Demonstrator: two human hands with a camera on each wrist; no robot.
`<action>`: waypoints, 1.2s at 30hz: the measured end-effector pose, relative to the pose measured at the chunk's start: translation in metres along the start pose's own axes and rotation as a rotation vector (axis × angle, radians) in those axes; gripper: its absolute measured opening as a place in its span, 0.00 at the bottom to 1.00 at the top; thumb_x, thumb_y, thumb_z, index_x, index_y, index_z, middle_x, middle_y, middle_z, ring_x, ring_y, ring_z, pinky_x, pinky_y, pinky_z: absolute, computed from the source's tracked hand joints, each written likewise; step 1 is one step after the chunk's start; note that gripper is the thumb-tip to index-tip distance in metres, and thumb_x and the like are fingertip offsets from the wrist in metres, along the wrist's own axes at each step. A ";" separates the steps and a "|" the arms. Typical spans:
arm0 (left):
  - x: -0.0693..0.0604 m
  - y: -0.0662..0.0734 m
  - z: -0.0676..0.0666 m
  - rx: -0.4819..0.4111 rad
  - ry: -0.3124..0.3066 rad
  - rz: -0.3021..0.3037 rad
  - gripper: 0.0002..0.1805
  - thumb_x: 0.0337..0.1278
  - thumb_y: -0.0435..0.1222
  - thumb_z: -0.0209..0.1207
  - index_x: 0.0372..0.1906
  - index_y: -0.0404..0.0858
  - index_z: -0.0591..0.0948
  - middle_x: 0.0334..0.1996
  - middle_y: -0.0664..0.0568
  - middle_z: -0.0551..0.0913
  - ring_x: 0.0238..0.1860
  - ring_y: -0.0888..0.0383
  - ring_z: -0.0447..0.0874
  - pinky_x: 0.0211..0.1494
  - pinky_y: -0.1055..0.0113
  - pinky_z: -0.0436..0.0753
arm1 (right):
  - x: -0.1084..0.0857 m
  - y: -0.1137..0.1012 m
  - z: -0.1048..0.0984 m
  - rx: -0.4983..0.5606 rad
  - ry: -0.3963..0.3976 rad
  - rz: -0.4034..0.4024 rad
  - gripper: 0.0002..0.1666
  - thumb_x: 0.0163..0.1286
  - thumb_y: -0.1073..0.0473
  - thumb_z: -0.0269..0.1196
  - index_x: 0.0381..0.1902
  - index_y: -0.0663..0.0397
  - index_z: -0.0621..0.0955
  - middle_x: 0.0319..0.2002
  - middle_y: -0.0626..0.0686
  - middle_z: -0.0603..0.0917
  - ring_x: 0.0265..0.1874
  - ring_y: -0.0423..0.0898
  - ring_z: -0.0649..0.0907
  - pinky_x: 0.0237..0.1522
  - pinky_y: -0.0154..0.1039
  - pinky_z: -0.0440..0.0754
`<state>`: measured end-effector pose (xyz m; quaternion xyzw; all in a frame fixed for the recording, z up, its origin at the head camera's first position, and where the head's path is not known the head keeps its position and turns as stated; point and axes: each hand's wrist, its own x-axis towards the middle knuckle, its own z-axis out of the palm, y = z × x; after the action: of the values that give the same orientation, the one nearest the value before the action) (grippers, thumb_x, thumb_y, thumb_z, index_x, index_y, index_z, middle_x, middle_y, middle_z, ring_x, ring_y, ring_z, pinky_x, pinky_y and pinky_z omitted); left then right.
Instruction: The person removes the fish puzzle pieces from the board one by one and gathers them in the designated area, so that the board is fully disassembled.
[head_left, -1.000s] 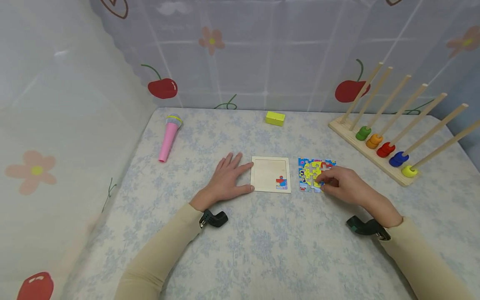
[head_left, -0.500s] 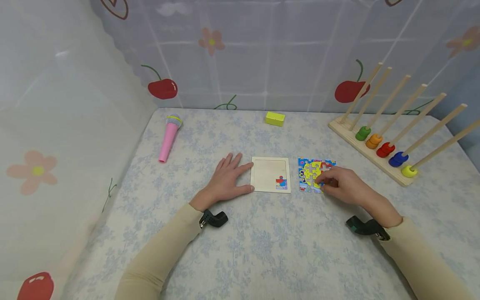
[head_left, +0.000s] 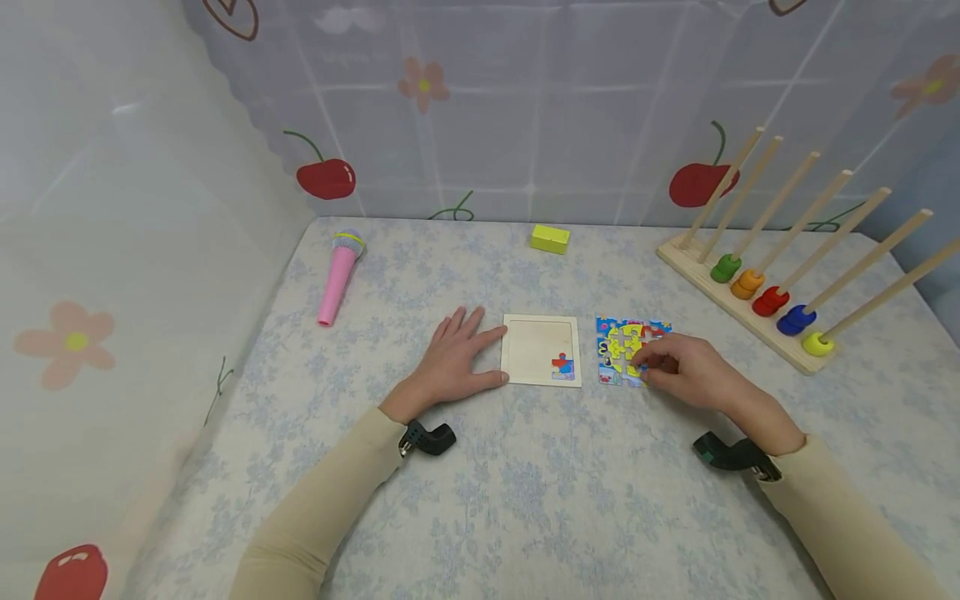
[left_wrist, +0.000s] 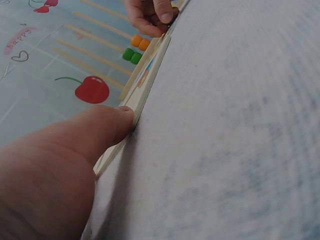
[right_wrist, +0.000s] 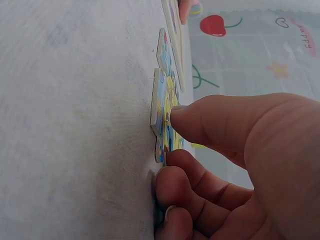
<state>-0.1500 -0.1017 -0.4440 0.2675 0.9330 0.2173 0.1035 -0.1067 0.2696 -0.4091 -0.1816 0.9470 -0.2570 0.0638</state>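
My left hand point(head_left: 448, 360) lies spread on the cloth, its thumb and index fingertip touching the left edge of a square wooden puzzle tray point(head_left: 528, 350). One red and blue piece point(head_left: 562, 368) sits in the tray's lower right corner. To the right of the tray lies a colourful group of jigsaw pieces point(head_left: 613, 337), with narrow gaps between some of them. My right hand point(head_left: 693, 368) reaches over their lower right part, fingers curled. In the right wrist view its thumb and index finger pinch a puzzle piece point(right_wrist: 168, 132), partly hidden by the fingers.
A pink toy microphone point(head_left: 340, 279) lies at the back left. Near the back edge is a yellow-green block point(head_left: 551, 239). A wooden peg stand point(head_left: 738, 308) with coloured beads stands at the right, beyond my right hand. A printed curtain point(head_left: 517, 108) hangs behind the table.
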 end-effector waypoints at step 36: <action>-0.001 0.001 -0.001 0.005 -0.006 -0.001 0.42 0.64 0.59 0.60 0.79 0.51 0.65 0.83 0.39 0.48 0.84 0.37 0.36 0.83 0.38 0.44 | 0.052 -0.057 0.023 -0.003 -0.160 -0.176 0.16 0.63 0.62 0.71 0.49 0.54 0.87 0.38 0.50 0.83 0.28 0.38 0.72 0.32 0.33 0.73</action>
<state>-0.1496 -0.1019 -0.4424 0.2680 0.9333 0.2143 0.1055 -0.1324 0.1933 -0.4014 -0.2841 0.9197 -0.2447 0.1161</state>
